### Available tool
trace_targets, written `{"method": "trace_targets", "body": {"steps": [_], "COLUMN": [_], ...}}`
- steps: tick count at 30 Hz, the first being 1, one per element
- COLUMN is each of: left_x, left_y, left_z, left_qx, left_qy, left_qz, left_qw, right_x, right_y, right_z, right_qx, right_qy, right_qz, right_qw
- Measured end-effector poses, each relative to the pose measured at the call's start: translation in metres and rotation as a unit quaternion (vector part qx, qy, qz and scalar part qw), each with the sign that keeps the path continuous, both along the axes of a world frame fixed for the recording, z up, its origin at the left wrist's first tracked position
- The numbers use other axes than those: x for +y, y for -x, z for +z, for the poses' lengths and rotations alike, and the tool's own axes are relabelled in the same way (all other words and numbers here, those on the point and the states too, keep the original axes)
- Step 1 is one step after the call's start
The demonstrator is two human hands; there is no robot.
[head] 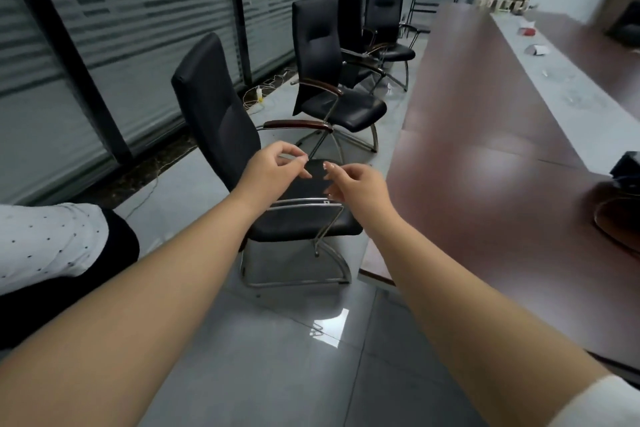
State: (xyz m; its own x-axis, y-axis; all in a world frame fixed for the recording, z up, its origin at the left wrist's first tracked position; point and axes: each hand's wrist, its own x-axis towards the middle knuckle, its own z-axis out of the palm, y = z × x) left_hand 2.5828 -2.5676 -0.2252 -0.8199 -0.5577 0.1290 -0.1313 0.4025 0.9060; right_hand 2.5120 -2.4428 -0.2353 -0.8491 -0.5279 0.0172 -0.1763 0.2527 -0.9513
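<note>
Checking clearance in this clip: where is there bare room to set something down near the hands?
Free: the near brown table between its chair-side edge and the black object; the floor tiles between the forearms. The chair seat lies under the left hand and right hand. Crowded: the table's far end, with small items.

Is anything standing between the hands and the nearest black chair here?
Nothing visible does. The left hand and right hand hang over the seat of the nearest chair, fingers loosely curled and holding nothing. The chair's near chrome armrest shows just under them, and the table stands off to the right.
</note>
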Motion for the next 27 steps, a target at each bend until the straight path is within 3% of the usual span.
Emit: {"method": "trace_targets", "body": {"steps": [9,19,27], "left_x": [-0.082,-0.176,-0.216], "left_y": [0.04,0.16,0.212], "left_z": [-0.045,-0.074,-0.136], "left_qx": [-0.046,-0.108,-0.195], "left_qy": [-0.05,-0.095,-0.182], "left_qz": [0.006,0.006,0.016], "left_qw": [0.998,0.99,0.964], "right_x": [-0.078,-0.166,-0.205], "right_y": [0.05,0.181,0.237], "right_z": [-0.045,-0.09,-0.155], "right_qx": [-0.048,-0.123,-0.268], "right_qy": [-0.031,-0.069,-0.098], "right_qz": [-0.03,-0.054,-0.097], "right_qw": [0.998,0.988,0.953]}}
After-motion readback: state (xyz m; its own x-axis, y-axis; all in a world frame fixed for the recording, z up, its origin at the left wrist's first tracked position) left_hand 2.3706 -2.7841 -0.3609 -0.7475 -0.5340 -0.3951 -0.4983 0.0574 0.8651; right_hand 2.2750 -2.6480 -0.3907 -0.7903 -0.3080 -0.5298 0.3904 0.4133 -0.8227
